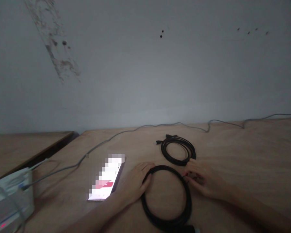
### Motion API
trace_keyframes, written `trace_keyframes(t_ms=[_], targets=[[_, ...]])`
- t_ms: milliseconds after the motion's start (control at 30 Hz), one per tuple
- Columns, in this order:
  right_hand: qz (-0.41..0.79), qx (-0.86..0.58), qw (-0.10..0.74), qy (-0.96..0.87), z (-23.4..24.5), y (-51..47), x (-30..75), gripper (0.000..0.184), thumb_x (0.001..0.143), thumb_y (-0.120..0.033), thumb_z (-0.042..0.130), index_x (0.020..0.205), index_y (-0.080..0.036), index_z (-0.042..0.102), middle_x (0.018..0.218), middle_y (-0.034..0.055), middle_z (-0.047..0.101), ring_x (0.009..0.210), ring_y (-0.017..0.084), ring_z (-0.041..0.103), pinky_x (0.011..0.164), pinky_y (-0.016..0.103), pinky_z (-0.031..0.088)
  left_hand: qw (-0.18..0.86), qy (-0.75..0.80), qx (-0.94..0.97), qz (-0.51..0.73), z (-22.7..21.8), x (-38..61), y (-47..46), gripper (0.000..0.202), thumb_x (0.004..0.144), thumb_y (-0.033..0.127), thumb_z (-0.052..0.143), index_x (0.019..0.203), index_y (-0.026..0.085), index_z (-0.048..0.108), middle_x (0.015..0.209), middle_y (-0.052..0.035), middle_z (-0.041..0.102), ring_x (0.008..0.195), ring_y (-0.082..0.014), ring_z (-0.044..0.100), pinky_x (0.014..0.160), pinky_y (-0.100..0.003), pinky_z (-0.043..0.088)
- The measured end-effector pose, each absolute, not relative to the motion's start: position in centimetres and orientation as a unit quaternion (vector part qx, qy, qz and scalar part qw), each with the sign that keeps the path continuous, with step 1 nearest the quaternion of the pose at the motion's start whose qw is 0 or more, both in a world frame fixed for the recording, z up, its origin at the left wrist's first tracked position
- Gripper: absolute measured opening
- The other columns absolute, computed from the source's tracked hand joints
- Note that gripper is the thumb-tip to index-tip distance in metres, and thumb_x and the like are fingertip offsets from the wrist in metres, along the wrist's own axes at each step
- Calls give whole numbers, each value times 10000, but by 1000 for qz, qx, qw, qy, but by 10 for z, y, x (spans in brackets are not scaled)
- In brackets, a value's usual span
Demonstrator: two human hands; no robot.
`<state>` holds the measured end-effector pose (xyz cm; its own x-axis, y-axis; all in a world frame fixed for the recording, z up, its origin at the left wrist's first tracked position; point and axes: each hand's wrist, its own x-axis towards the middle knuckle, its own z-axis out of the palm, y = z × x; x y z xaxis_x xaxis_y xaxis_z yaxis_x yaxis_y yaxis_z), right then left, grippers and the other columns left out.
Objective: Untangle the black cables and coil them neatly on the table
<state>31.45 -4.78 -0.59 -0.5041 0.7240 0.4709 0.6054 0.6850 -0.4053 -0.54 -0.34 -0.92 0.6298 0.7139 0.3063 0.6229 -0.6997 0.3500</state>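
Black cable lies wound in a round coil (188, 200) at the lower centre of the frame, on a wooden table (252, 155), its thick end running to the bottom edge. The left hand (138, 180) rests at the coil's upper left, loosely spread, with the cable passing through the gap between thumb and fingers. The right hand (198, 178) is half curled at the coil's upper right, its fingertips against the edge; whether they pinch the cable I cannot tell. Just above that hand, right of centre, sits a second, smaller black cable (165, 154) with two plugs at its upper left. A lit phone (106, 181) lies left of the left hand. A white box (26, 194) stands at the lower left, and a thin grey wire (104, 141) runs from it along the wall (145, 81).
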Motion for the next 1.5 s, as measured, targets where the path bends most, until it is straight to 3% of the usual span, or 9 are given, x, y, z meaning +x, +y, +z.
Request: trace_keyframes(t_ms=[267,567,867,1000,1233,1367,1500], targets=[[96,-371,282,-880,-4,-45,318,235,956,-146,513,1001,-251,718,963,59,661,902,217,625,773,354,503,108,367,898,218,-8,-6,-4,371,1032,239,471,1392,252,556,1409,-59,635,1302,-240,582,1141,-450,469],[19,-323,315,-892,-24,-32,332,308,979,-153,514,1019,-265,798,864,51,689,748,164,622,634,265,470,103,368,900,212,-11,-8,-2,376,1038,241,471,1406,253,547,1421,-58,628,1305,-241,578,1145,-461,462],[-17,-301,322,-897,-17,-31,330,283,949,-171,579,933,-310,826,764,40,652,687,167,583,592,280,443,109,366,899,214,-8,-6,-3,380,1026,219,473,1394,266,557,1390,-53,642,1279,-245,591,1124,-456,478],[-33,-303,279,-911,-11,-35,329,353,891,-103,521,979,-286,810,823,61,670,720,184,591,608,295,442,109,369,897,219,-10,-6,-2,371,1026,222,478,1387,255,554,1384,-51,643,1276,-237,593,1124,-445,478],[-22,-324,271,-906,-4,-45,324,313,822,-125,546,1028,-234,755,969,94,696,860,235,616,732,359,507,109,367,897,220,-6,-4,-5,358,1025,226,473,1371,249,562,1380,-55,647,1280,-236,590,1127,-445,475],[6,-370,269,-889,-6,-47,318,229,906,-180,541,950,-227,761,937,85,700,862,228,635,750,361,500,109,366,897,223,-5,-4,-7,366,1018,218,477,1371,259,566,1372,-51,654,1269,-237,598,1115,-437,486],[60,-440,275,-853,-10,-47,315,302,1010,-279,494,888,-238,767,941,68,703,864,212,653,767,358,495,106,369,897,218,-6,-5,-6,366,1022,224,479,1377,253,566,1391,-55,643,1286,-241,587,1132,-451,471]])
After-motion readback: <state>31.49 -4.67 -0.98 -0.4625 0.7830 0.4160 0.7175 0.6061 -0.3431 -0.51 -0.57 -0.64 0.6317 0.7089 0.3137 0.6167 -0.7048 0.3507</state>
